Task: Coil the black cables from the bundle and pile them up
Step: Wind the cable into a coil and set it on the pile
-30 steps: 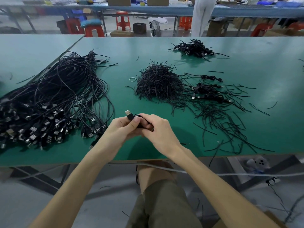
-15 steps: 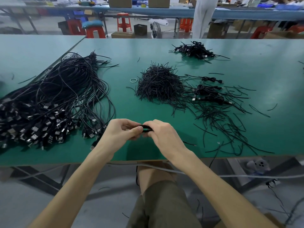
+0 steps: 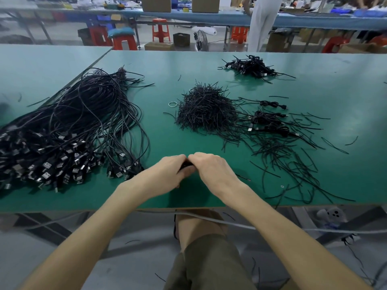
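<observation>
A big bundle of loose black USB cables [image 3: 69, 130] sprawls over the left of the green table [image 3: 188, 65], plugs toward me. Close to the table's front edge, my left hand [image 3: 167, 174] and my right hand [image 3: 211, 170] meet, both holding a small coiled black cable [image 3: 187, 164] that is almost hidden between the fingers. A pile of coiled cables [image 3: 251, 66] lies at the far right. Three more coiled cables [image 3: 270, 120] lie right of centre.
A heap of short black twist ties [image 3: 206, 111] sits mid-table, with loose ties [image 3: 293, 164] scattered to the right front. A small ring [image 3: 172, 104] lies left of the heap. Stools, boxes and a standing person are beyond the table.
The USB plug that stuck up from my left hand a second ago is now tucked out of sight. Both hands have closed tighter together over the coil and sunk toward the table.
</observation>
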